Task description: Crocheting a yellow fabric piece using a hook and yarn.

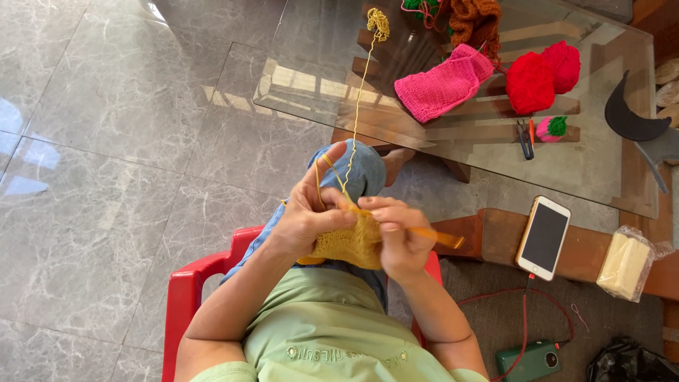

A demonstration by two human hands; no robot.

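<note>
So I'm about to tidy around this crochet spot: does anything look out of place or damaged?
Nothing looks damaged or spilled. The left hand and right hand work the yellow crochet piece. The only untidy bits are the red cable looping across the floor and a phone on the wooden ledge.

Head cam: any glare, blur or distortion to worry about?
Head view: window glare on the glass table and floor tiles; edges bend slightly, wide lens; left hand, right hand and yellow crochet sharp and evenly lit; phone screen dark, no glare.
</note>
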